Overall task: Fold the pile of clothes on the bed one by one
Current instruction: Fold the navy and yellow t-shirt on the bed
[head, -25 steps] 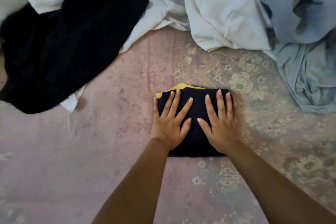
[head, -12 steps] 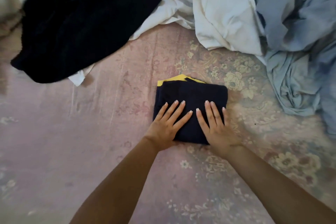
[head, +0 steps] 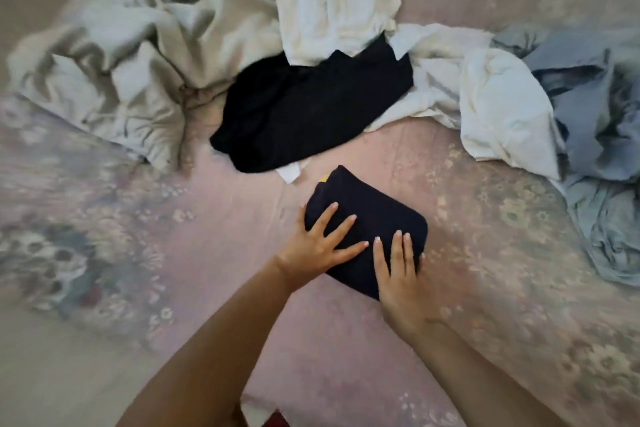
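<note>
A folded navy garment (head: pixel 374 208) with a sliver of yellow at its far edge lies on the pink floral bedspread (head: pixel 467 340). My left hand (head: pixel 318 246) lies flat on its near left part with fingers spread. On its near right corner rests my right hand (head: pixel 398 274), fingers straight, with one finger at the garment's right edge. Beyond it lies the unfolded pile: a black garment (head: pixel 311 114), white cloth (head: pixel 332 0), a pale grey-beige garment (head: pixel 138 55) to the left and blue-grey clothes (head: pixel 595 135) to the right.
The bedspread's left edge runs along the upper left corner. Bare bedspread lies to the left and to the near right of the folded garment. A small dark red object (head: pixel 275 419) shows at the bottom edge between my forearms.
The folded garment has turned and slid left and away, toward the black garment, with both hands still on it. The view has swung left and pulled back, showing more of the pile.
</note>
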The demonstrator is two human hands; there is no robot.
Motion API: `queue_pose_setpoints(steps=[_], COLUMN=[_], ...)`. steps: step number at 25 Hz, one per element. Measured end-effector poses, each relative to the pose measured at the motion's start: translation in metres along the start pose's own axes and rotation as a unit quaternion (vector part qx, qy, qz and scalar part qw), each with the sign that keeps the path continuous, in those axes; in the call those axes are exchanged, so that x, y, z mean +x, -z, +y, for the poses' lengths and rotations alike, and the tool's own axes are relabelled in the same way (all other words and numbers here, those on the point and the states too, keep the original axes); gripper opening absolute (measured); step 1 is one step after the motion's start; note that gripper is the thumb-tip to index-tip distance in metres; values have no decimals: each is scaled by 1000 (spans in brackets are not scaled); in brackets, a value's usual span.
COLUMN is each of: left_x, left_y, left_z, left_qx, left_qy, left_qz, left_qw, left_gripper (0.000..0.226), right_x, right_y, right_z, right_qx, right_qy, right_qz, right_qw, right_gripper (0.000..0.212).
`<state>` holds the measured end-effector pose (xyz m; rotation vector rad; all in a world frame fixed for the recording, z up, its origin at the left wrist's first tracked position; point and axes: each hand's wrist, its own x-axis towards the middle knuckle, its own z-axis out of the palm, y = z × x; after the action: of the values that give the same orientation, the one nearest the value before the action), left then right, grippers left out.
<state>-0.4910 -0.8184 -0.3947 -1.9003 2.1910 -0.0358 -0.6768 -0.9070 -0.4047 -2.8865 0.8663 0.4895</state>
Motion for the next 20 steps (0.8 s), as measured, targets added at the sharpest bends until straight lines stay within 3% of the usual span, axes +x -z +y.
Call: queue_pose_setpoints(steps=[3,6,7,9,12,14,16,18,19,20], left_x=[-91,-184,-209,-254,-316,-353,-382,-409,-416,-420], left_y=[-2,-5,-5,-4,-18,-41,-68,-101,-113,-122], left_z=[-80,-158,-183,-235,-301,-326,-327,-312,-303,-295], left_qx=[26,79,94,129,145,130,54,-66,-104,-122], left_qy=[66,129,139,154,182,189,203,217,222,219], left_qz=[36,101,118,144,130,61,-71,-282,-331,-324], left_qw=[997,983,979,969,964,971,975,932,911,912], left_gripper=[47,40,40,38,41,48,71,87,93,100], right_x=[36,80,93,119,151,165,166,163,156,154], right_y=[45,86,98,114,125,113,97,59,45,38], right_z=[-107,-209,-238,-297,-382,-432,-475,-514,-523,-530], right_qx=[21,12,7,-7,-42,-53,-24,-22,-15,16], right_qy=[35,94,110,124,110,103,97,129,115,102], right_qz=[13,119,155,212,219,174,96,-29,-88,-106], right_qw=[999,988,982,969,969,978,990,991,989,989], right_gripper=[107,61,54,49,44,45,60,86,91,97])
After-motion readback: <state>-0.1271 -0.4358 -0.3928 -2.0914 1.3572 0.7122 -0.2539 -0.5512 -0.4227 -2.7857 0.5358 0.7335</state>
